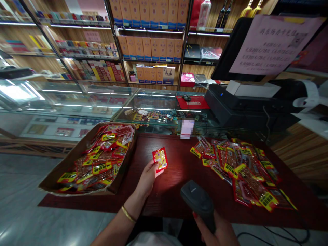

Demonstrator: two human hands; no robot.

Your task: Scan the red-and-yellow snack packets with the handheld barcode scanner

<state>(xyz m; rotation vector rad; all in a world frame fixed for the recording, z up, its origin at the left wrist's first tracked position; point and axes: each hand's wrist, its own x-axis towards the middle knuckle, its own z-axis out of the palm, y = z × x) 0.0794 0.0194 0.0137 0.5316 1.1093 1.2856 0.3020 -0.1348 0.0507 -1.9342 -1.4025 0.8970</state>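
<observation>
My left hand (149, 176) pinches a small red and yellow snack packet (160, 160) above the dark red tabletop. In my right hand (216, 229) is a black barcode scanner (197, 198), its head pointing toward the packet. A reddish glow lies on the wood between them. To the left, an open cardboard box (123, 174) holds many similar packets (102, 150). On the right side of the table lies a loose pile of snack packets (238, 164) with yellow and black labels.
A glass display counter (123, 102) runs behind the table (176, 150). A monitor (230, 48) with a pink paper sign stands at the right above a black cash drawer (230, 106). A mouse (186, 98) sits on a red mat. Cables (279, 235) trail at lower right.
</observation>
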